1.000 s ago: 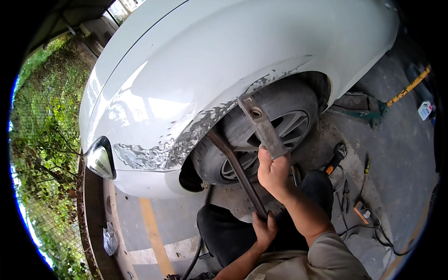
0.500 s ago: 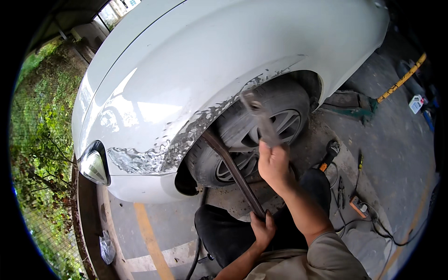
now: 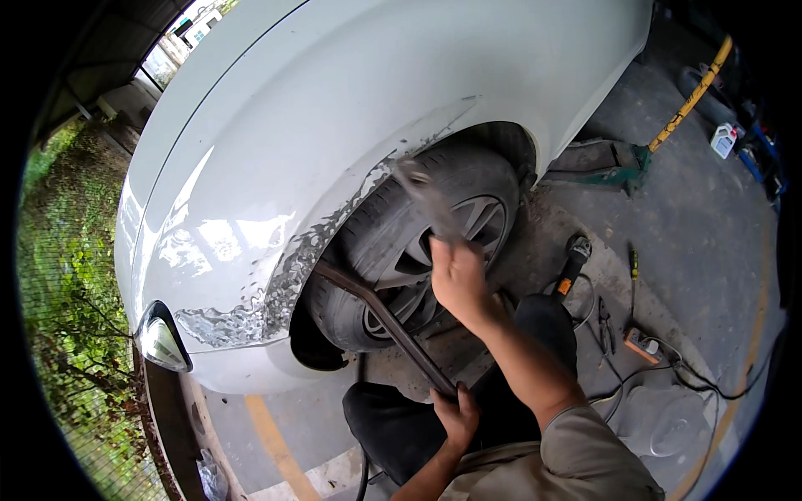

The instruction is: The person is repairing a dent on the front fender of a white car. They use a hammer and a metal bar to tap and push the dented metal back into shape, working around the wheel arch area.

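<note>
My left hand (image 3: pixel 457 415) is wrapped round the lower end of a long bent pry bar (image 3: pixel 399 330). The bar's far end goes up into the wheel arch of the white car (image 3: pixel 251 142), behind the fender edge, where its tip is hidden. In my right hand (image 3: pixel 461 280) is a hammer (image 3: pixel 433 200), smeared by motion, its head close to the arch lip. Along that lip the fender's paint is scraped and dented, and the bare patch (image 3: pixel 221 327) reaches toward the headlight (image 3: pixel 164 341). Behind the hammer sits the wheel (image 3: pixel 493 221), turned outward.
Right of my knee lie an angle grinder (image 3: pixel 572 265), pliers (image 3: pixel 606 326), a screwdriver (image 3: pixel 633 269) and an orange power strip (image 3: pixel 642 345) with cables. A green floor jack (image 3: pixel 622 171) with a yellow handle (image 3: pixel 692 93) stands beyond. A white bottle (image 3: pixel 723 140) is at the far right.
The view has shifted, so the car and wheel sit further left. My right hand still holds the hammer near the arch lip; my left hand keeps its grip on the bar.
</note>
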The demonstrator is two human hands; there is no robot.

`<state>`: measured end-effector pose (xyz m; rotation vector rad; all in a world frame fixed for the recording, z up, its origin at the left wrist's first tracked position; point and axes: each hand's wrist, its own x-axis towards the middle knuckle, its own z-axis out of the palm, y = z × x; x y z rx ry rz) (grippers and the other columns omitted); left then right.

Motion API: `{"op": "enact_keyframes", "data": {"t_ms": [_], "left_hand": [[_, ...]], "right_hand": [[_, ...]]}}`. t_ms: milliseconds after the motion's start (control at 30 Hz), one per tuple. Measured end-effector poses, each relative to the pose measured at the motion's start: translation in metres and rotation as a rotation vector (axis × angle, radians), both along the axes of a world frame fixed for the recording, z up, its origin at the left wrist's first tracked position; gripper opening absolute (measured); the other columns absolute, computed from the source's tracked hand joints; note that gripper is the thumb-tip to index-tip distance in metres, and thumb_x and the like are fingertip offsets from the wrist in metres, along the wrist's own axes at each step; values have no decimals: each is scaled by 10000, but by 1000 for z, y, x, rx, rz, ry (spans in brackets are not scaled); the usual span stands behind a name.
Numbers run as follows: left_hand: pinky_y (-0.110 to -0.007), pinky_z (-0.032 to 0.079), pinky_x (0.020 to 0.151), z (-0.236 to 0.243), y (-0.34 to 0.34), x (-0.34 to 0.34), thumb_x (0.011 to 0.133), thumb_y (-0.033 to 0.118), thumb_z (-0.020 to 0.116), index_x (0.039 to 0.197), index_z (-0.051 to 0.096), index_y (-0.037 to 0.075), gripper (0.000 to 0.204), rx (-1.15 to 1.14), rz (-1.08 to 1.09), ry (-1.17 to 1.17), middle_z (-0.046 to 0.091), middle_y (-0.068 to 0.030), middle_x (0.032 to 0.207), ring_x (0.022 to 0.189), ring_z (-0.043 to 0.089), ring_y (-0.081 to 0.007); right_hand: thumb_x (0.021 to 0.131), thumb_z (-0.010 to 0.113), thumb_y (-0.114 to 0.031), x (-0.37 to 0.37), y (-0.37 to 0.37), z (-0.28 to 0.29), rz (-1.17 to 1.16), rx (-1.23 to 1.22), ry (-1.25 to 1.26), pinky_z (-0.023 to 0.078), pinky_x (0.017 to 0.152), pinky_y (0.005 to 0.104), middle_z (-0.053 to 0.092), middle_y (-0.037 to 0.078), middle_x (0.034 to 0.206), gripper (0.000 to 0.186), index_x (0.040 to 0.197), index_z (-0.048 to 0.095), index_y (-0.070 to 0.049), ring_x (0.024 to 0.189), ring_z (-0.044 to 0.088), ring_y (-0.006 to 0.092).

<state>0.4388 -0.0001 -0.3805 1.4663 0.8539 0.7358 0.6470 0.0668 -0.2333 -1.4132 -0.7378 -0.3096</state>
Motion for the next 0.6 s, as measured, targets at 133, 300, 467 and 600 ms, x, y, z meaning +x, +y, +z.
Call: {"op": "enact_keyframes", "data": {"t_ms": [133, 300, 467, 600], "left_hand": [[-274, 386, 365, 9, 1, 3, 910, 73, 527, 1007, 366, 15, 196, 5, 30, 32, 490, -48, 579, 408, 493, -126], [-272, 392, 388, 15, -7, 10, 906, 84, 542, 1000, 381, 5, 203, -59, 27, 2, 506, -44, 587, 435, 505, -122], [-267, 388, 386, 13, -5, 9, 910, 68, 530, 1036, 370, 20, 210, -46, 42, 3, 495, -33, 602, 439, 485, -117], [-264, 386, 390, 14, 0, -10, 920, 103, 558, 1099, 376, 40, 263, -135, -4, -85, 482, -21, 624, 451, 479, -110]], "right_hand": [[939, 531, -196, -1, -1, 2, -26, 45, 19, 390, 446, 384, 504, 153, 562, 264, 747, 512, -17, 495, 543, 335], [952, 517, -193, 10, 10, -10, -9, 55, -80, 394, 452, 340, 487, 114, 553, 269, 763, 495, -3, 463, 515, 271], [993, 450, -239, 23, 13, -19, 111, 172, 195, 351, 458, 308, 422, 80, 534, 337, 757, 478, 0, 454, 432, 162], [997, 437, -244, 44, 11, -16, 134, 249, 326, 335, 468, 303, 398, 68, 531, 350, 749, 474, 1, 469, 382, 133]]}}
